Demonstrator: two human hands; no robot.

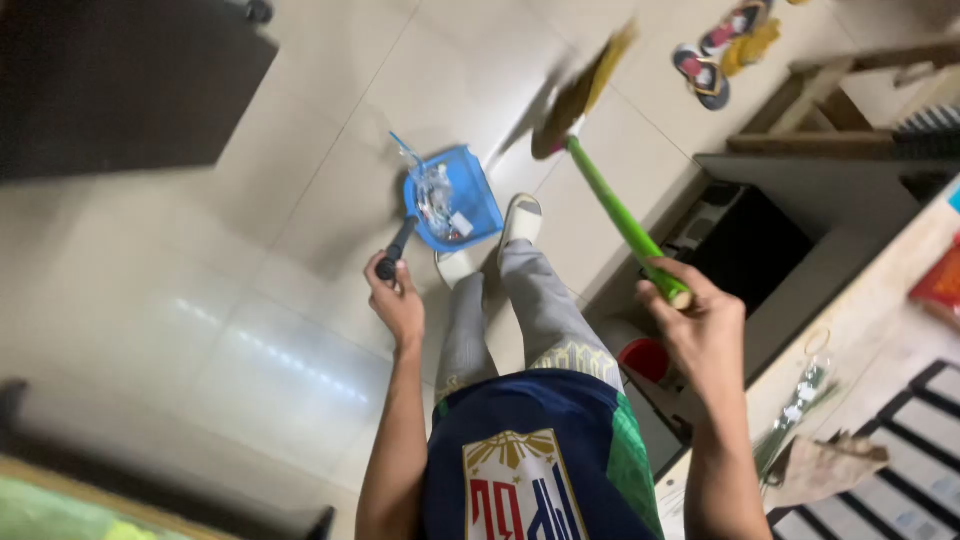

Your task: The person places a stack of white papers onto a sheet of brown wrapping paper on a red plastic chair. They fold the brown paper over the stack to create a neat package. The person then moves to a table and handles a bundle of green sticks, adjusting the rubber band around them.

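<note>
My left hand [396, 303] grips the dark handle of a blue dustpan [455, 195], which hangs above the tiled floor with scraps of clear wrapper and litter inside it. My right hand [697, 322] is closed around the top of a green broom handle [614, 211]. The broom's straw head [583, 86] is lifted off the floor and blurred. My legs in grey trousers and light slippers [521, 216] stand just right of the dustpan.
A dark cabinet [120, 85] fills the upper left. Sandals [722, 50] lie on the floor at top right beside a wooden frame. On my right a counter [880, 300] holds a clear bag and crumpled paper; a red object [643, 357] sits below it.
</note>
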